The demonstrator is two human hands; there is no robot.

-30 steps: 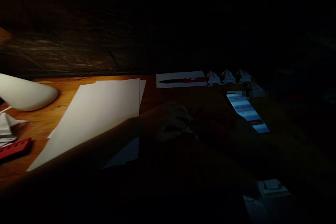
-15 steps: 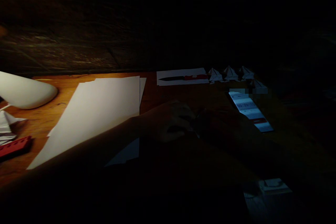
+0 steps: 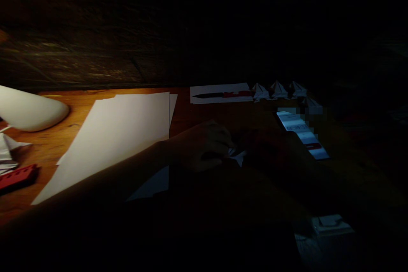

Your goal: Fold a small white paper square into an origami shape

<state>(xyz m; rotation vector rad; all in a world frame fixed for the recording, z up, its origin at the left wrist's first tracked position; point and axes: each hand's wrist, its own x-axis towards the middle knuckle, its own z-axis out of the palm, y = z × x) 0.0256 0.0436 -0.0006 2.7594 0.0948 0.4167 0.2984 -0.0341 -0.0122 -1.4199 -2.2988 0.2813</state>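
On a dark wooden desk [image 3: 186,112], the left hand [image 3: 205,146] pinches a small folded paper [image 3: 238,159], right of stacked white sheets [image 3: 127,123] and left of a lit phone [image 3: 302,134] near the back right corner. The right hand [image 3: 266,146] is beside it, too shadowed to tell its grip. A red-handled knife [image 3: 236,93] lies along the back edge.

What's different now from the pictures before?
More of the small folded paper shows now between the left hand and the right hand. It's too dark to tell how the fingers moved it. I can't see anything picked up or let go. The knife, the phone and the big white sheets stayed put.
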